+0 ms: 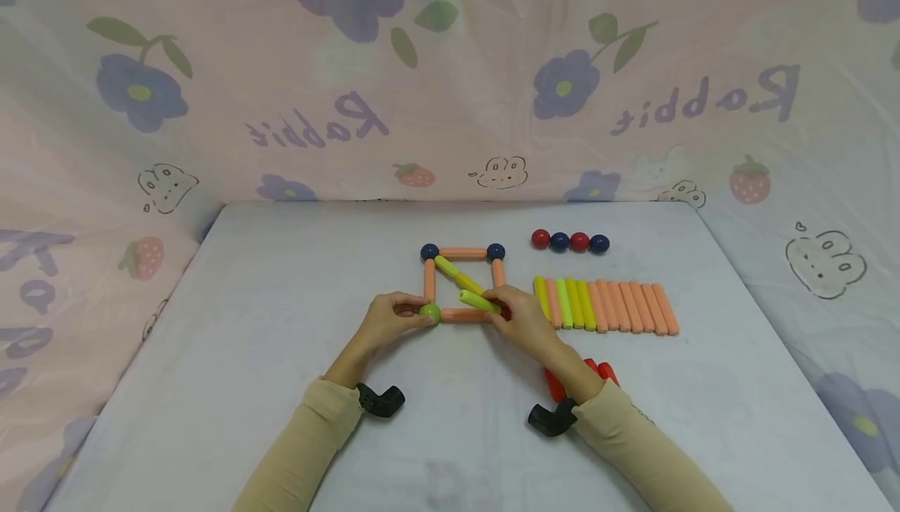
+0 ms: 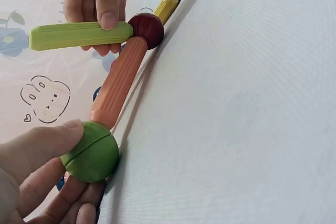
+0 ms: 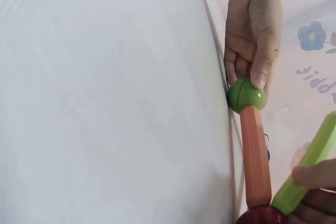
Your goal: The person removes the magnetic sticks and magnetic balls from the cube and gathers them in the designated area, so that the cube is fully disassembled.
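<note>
My left hand [image 1: 383, 321] pinches a green ball [image 2: 90, 152] at the near left corner of a square frame of rods and balls. An orange rod [image 2: 119, 82] runs from that ball to a dark red ball [image 2: 149, 31] at the near right corner. There my right hand [image 1: 526, 326] holds a lime-green rod [image 2: 79, 35], slanting up and leftward, its lower end right at the dark red ball. Two dark blue balls [image 1: 495, 252] form the far corners. A yellow rod [image 1: 458, 274] crosses the frame diagonally from the far left ball, its near end hidden behind the lime-green rod.
Right of the frame lies a row of orange, yellow and green rods [image 1: 628, 306]. Behind it are red and dark blue balls [image 1: 580, 241] in a line. Several red pieces [image 1: 606, 372] lie partly hidden under my right forearm. A printed cloth [image 1: 450, 74] hangs behind the white table [image 1: 281, 262].
</note>
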A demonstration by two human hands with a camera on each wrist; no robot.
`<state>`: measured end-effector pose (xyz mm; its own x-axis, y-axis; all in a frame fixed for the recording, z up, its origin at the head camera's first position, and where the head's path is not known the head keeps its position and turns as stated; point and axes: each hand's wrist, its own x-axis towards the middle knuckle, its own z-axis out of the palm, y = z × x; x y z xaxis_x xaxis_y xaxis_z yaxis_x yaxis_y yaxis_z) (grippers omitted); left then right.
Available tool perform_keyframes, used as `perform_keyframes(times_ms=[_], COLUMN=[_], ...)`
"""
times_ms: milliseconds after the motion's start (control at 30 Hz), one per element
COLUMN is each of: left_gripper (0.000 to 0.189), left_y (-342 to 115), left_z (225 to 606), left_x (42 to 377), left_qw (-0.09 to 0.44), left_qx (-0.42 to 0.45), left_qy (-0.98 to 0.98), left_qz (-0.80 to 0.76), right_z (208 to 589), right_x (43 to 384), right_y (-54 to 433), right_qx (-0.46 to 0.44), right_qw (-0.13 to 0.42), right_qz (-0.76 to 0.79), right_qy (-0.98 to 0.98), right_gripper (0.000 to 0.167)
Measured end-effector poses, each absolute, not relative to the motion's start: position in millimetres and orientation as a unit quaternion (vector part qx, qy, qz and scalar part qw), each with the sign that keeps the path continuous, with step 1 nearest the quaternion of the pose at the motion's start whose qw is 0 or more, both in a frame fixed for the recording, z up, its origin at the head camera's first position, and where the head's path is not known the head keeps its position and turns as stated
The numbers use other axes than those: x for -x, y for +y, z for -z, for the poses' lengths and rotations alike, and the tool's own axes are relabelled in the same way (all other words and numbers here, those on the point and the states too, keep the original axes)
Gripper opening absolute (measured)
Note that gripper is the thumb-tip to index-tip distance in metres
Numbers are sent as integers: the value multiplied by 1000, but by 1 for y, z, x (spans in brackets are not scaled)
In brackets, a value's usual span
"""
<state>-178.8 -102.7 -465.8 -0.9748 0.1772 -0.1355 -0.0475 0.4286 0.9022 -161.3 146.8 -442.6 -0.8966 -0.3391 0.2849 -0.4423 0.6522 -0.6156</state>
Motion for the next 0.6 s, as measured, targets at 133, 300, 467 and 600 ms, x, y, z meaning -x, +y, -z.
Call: perform_keyframes(times_ms=[133,300,467,600], left_gripper=[36,36,36,35], left_y=[-102,-102,-102,-102], left_z=[466,466,466,464], left_x=[179,179,179,178], left_qw=[107,108,107,106], left_qx=[-39,-39,-39,-40], left_qy=[840,840,840,840], left_qz=[-531,-531,-531,-531], right_z=[441,439,438,439], right_x=[161,162,163,165], right_y=[147,147,149,150], right_qx=[-212,-207,-205,-202], right_qw=[63,52,47,44], right_qz=[-349,-346,-353,-357], right_qy=[-911,-914,-912,-911], right_gripper=[29,28,28,28])
